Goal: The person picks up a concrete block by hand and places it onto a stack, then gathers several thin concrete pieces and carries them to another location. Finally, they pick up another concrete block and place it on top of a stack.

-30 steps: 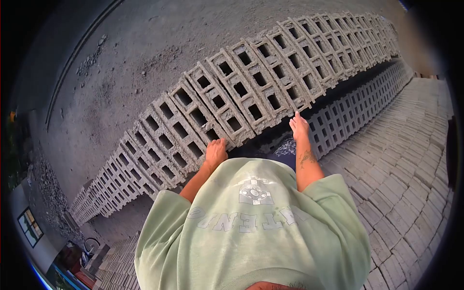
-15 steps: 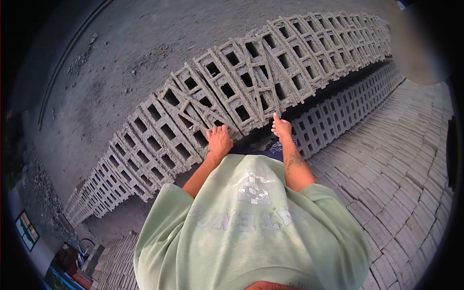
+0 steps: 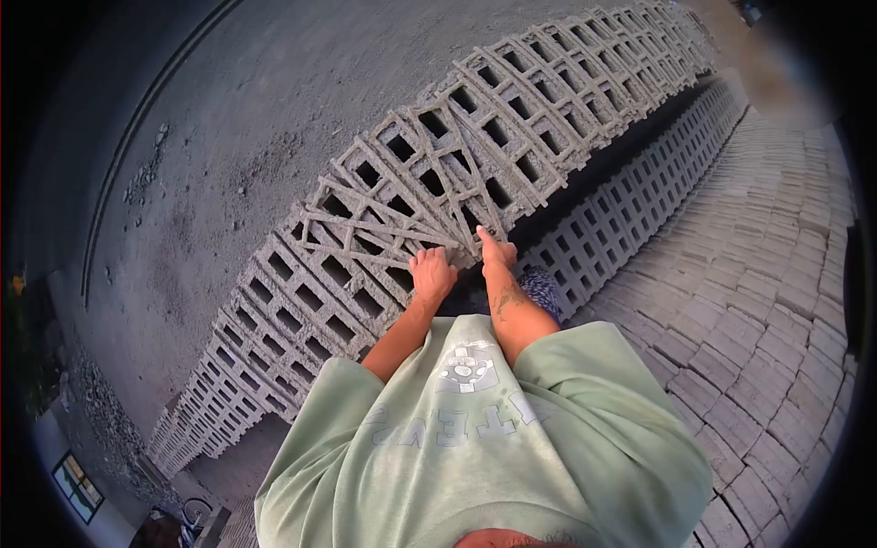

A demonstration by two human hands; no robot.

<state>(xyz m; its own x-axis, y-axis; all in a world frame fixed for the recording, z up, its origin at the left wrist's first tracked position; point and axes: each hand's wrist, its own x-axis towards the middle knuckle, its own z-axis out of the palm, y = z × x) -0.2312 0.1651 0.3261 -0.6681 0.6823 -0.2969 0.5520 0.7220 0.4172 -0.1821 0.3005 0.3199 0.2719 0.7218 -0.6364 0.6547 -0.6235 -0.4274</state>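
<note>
A long row of grey hollow concrete blocks [image 3: 498,119] runs diagonally across the view, set close together with rectangular holes facing up. In front of me several blocks lean askew, and their rims cross each other. My left hand [image 3: 433,274] is closed, its fingers curled over the near end of a slanted hollow concrete block [image 3: 352,228]. Close to its right, my right hand [image 3: 494,248] is closed at the near end of another tilted hollow concrete block [image 3: 457,169], thumb side up. The undersides of both grips are hidden.
A second, lower row of hollow blocks [image 3: 630,196] stands to the right, with a dark gap between the rows. Flat stacked blocks [image 3: 758,338] cover the right side. Beyond the row lies grey gritty ground [image 3: 228,119]; a rubble heap [image 3: 100,402] lies at the left.
The view has shifted along the row. My right hand has come closer to my left. The slanted block at my left hand leans further left, across its neighbours.
</note>
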